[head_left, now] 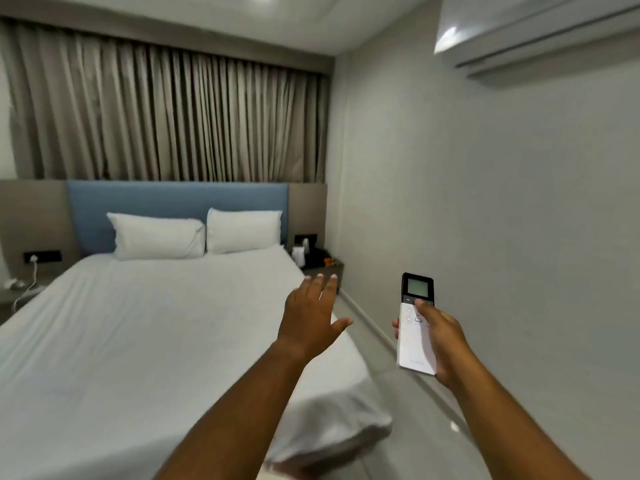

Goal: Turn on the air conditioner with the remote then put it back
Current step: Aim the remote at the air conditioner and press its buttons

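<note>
My right hand (441, 341) grips a slim white remote (415, 351) with a black top and a small grey screen. The remote is upright, its screen towards me, and my thumb rests on a button just below the screen. A white air conditioner (540, 29) hangs high on the right wall, at the top right corner of the view, well above the remote. My left hand (311, 317) is stretched out over the bed's right edge, palm down, fingers spread, holding nothing.
A bed with a white sheet (156, 323) and two pillows fills the left and centre. A bedside table (320, 265) with small items stands at the far right of the headboard. A narrow floor strip (398, 393) runs between bed and grey wall.
</note>
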### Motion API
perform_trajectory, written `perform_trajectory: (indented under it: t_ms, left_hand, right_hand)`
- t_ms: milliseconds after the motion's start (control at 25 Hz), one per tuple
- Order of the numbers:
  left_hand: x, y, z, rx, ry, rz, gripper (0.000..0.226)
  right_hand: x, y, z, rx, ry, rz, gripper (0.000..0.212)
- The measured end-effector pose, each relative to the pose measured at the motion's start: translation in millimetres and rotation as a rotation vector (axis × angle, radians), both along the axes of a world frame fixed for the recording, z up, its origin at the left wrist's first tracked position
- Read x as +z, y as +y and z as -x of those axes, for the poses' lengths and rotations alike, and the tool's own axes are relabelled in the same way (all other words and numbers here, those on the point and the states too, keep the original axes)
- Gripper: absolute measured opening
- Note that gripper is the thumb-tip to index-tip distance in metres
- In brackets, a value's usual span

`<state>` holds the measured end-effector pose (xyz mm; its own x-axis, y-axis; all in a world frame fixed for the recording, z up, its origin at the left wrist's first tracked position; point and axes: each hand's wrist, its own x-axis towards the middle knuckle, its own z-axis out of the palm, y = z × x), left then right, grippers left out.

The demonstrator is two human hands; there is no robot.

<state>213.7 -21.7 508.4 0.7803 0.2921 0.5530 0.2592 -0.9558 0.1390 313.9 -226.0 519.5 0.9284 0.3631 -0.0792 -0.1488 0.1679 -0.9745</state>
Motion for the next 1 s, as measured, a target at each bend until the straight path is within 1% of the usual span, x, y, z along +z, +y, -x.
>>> perform_trajectory:
  t_ms: [40,160,200,240,280,320,360,400,480,600,720,880,1000]
  left_hand:
    - [31.0,-8.4,-9.4,-0.030,-0.077,-0.058,0.087]
    - [112.7,-35.0,-35.1,-0.057,-0.209,-0.208,0.094]
    - [135.6,-42.3,-41.0,-0.074,-0.245,-0.255,0.095]
    - [141.8,-43.6,-39.0,-0.065,-0.219,-0.257,0.095]
    - [175.5,-60.5,-50.8,-0.074,-0.298,-0.282,0.096]
    - [196.6,-70.7,-56.1,-0.086,-0.356,-0.312,0.096]
    - [208.6,-75.0,-56.3,-0.093,-0.383,-0.343,0.095]
    - [228.4,-85.4,-59.4,-0.111,-0.398,-0.358,0.095]
    - [265.9,-106.9,-66.3,-0.119,-0.488,-0.369,0.095]
    - [305.6,-130.6,-70.8,-0.158,-0.582,-0.396,0.094]
    - [331.1,-148.9,-69.8,-0.173,-0.654,-0.388,0.094]
    - [345.2,-163.0,-69.7,-0.182,-0.686,-0.402,0.095]
    - [347.7,-169.4,-69.9,-0.192,-0.692,-0.400,0.096]
  right_hand:
    - [27.8,-12.2,-3.7,-0.003,-0.058,-0.038,0.026]
    - [110.5,-55.1,-8.8,-0.082,-0.227,-0.109,0.028]
    - [131.1,-64.4,-10.7,-0.073,-0.274,-0.128,0.028]
    - [136.9,-67.2,-8.1,-0.080,-0.280,-0.118,0.028]
    - [170.9,-88.8,-9.0,-0.122,-0.355,-0.141,0.027]
    - [192.9,-101.6,-6.2,-0.154,-0.413,-0.143,0.027]
    - [204.5,-104.3,-6.4,-0.147,-0.439,-0.138,0.027]
    - [223.8,-114.0,-3.0,-0.188,-0.470,-0.129,0.027]
    - [260.5,-134.9,4.8,-0.257,-0.550,-0.145,0.027]
    - [295.0,-152.3,11.2,-0.312,-0.601,-0.170,0.026]
    - [314.8,-163.0,19.7,-0.349,-0.656,-0.148,0.025]
    - [324.6,-173.5,26.1,-0.389,-0.696,-0.086,0.027]
    - [327.7,-179.5,30.4,-0.403,-0.696,-0.077,0.029]
